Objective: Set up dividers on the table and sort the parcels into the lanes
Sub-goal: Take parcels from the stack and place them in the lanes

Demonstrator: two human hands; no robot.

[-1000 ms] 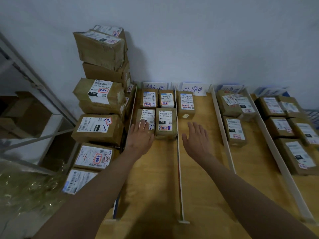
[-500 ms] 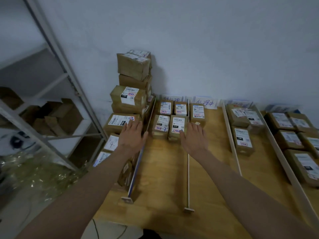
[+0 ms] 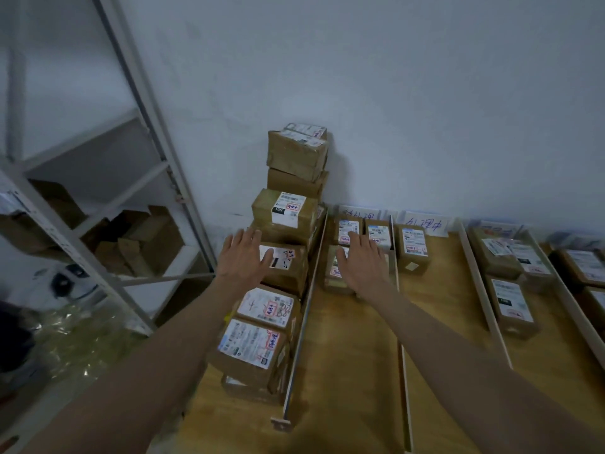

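Note:
A pile of brown labelled parcels (image 3: 283, 221) stands at the table's left edge, left of the first divider (image 3: 306, 309). My left hand (image 3: 244, 258) is spread flat over a mid-height parcel (image 3: 288, 267) in that pile, fingers apart, holding nothing. My right hand (image 3: 361, 262) hovers open over the small parcels (image 3: 379, 234) in the leftmost lane. White dividers (image 3: 397, 290) (image 3: 481, 290) run front to back across the wooden table (image 3: 353, 371). Other lanes hold one parcel (image 3: 414, 247) and several more (image 3: 512, 303).
Paper lane signs (image 3: 424, 221) lean on the white wall at the back. A grey metal shelf rack (image 3: 131, 178) with cardboard boxes stands to the left. Crumpled clear plastic (image 3: 75, 335) lies on the floor below it.
The view has swung left and pulled back. My left hand has moved from the leftmost lane out over the parcel pile; my right hand has crossed the divider into the leftmost lane.

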